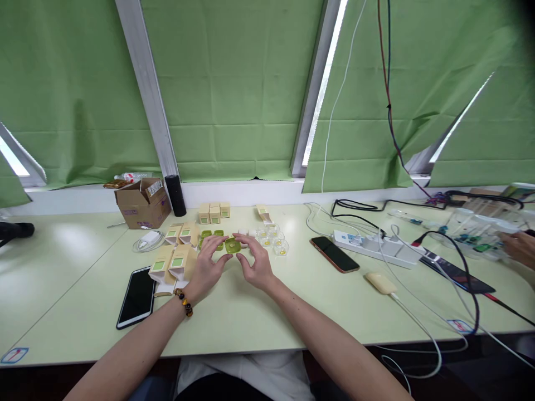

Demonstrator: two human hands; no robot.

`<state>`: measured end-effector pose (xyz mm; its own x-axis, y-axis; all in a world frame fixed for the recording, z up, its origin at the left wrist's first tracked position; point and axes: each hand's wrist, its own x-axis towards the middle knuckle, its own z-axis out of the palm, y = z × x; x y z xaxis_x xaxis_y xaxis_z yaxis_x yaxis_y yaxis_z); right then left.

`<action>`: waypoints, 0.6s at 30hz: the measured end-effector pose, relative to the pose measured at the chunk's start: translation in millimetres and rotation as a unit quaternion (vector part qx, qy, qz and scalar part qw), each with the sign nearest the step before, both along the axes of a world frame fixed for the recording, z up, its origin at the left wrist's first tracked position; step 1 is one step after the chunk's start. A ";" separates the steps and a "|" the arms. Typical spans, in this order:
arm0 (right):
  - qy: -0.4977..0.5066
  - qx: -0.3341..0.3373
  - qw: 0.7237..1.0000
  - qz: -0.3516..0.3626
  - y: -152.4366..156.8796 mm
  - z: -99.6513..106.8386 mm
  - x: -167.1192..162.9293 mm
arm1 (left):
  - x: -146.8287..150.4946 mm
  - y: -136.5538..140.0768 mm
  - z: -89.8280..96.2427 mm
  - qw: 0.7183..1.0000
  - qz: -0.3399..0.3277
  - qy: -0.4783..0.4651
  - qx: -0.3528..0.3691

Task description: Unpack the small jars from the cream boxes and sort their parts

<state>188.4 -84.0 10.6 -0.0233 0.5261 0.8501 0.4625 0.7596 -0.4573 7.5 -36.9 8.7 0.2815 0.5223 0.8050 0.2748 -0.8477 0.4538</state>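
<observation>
Between my two hands is a small square green plastic tray [233, 245], held by its sides. My left hand [210, 260] grips its left edge with thumb and fingers, and my right hand [254, 263] grips the right edge. Several similar green trays [211, 234] lie just behind my left hand, partly hidden by it. Beyond my right hand stand several clear plastic cups [281, 247] with yellow bits inside. Open cream cardboard boxes [182, 263] with green windows rest left of my left hand, partly covered by that hand and wrist.
Closed small boxes [214, 213] stand at the back. Left are a phone [136, 297], a white charger [149, 239], a brown carton [142, 203] and a black cylinder [175, 195]. Right are another phone [334, 254], a power strip [376, 248], cables and another person's hand [519, 249].
</observation>
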 end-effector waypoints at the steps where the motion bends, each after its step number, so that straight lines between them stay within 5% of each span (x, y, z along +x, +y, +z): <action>1: -0.013 0.025 0.999 -0.023 -0.6 2.1 1.0 | -0.4 -0.1 0.0 1.000 0.008 0.011 0.022; 7: -0.080 0.125 0.972 -0.181 -1.8 9.3 3.3 | -1.3 -3.6 -0.3 0.988 0.026 0.072 0.131; 18: -0.113 0.116 0.962 -0.221 -2.4 5.1 -1.2 | -1.1 -7.1 -0.2 0.980 0.039 0.101 0.166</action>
